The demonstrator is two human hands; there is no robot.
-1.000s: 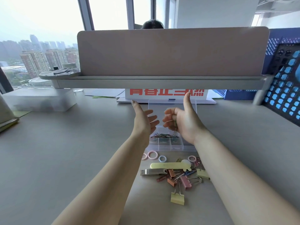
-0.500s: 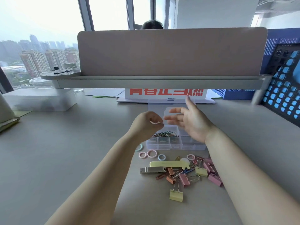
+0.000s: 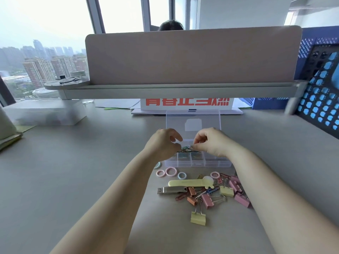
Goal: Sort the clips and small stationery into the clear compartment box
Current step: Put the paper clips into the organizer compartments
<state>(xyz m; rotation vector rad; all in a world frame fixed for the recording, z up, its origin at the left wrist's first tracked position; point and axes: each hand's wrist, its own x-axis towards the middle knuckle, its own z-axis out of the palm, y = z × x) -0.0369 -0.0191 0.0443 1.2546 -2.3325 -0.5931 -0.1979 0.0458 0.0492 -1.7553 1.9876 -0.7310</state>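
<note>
Head view, left to right. Left hand (image 3: 163, 143) over far-left part of clear compartment box (image 3: 198, 161), fingers curled inward, tips close together above tangle of coloured paper clips (image 3: 185, 149); pinching a clip or not, cannot tell. Right hand (image 3: 211, 141) just beside it over box middle, thumb and forefinger pressed together down at same tangle, apparently nipping a clip wire. Lid (image 3: 192, 120) swung open, standing up on far side. Near of box, loose on desk (image 3: 55, 171): pastel rings (image 3: 170, 171), yellow oblong piece (image 3: 189, 182), metal USB stick (image 3: 171, 190), then heap of binder clips (image 3: 207, 199) in pink, orange, yellow, reaching right under right forearm. Judgement on handling: paper clips feather-light, springy wire, prone to interlock, so lift one by its outer loop and shake free. Binder clips stiff, light, best taken by folded body or wire handles. Rings smooth, slippery, pinch across rim. Box thin plastic, light, likely to slide if pushed.
</note>
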